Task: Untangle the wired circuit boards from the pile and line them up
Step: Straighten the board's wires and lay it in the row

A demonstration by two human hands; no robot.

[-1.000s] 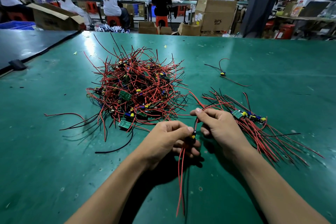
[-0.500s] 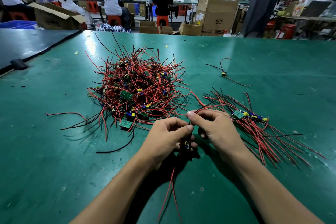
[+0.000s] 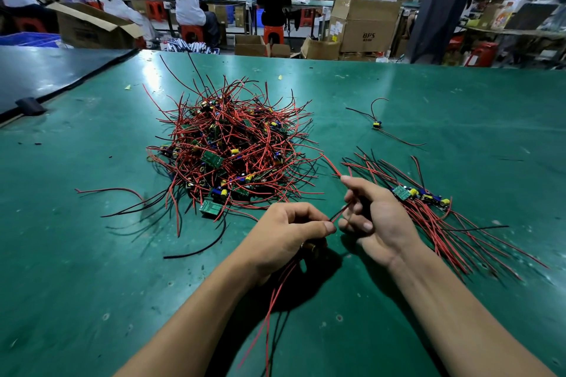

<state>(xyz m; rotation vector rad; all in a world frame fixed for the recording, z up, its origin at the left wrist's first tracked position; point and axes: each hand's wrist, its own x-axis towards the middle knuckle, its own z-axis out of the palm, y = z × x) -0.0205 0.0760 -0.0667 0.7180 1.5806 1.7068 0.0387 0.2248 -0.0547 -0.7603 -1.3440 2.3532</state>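
- You are holding your left hand (image 3: 284, 232) low over the green table (image 3: 92, 269). Its fingers (image 3: 318, 227) are curling round a small board (image 3: 311, 247) that is mostly hidden under the palm.
- That board's trailing wires (image 3: 269, 315) are running back toward you across the table.
- You are holding your right hand (image 3: 379, 220) just beside the left, fingers (image 3: 356, 187) curling on a red wire (image 3: 339, 214). It is stretching from your left thumb, through that hand and out past the index fingertip toward the pile.
- The tangled pile (image 3: 232, 156) of boards and red and black wires is sitting beyond your left hand, apart from both hands.
- The sorted row (image 3: 404, 193) is lying just right of your right hand, its wires fanning out toward the near right.
- A lone board (image 3: 376, 124) is lying well apart, farther back.
- A loose black wire (image 3: 196, 251) is lying between the pile and your left forearm.
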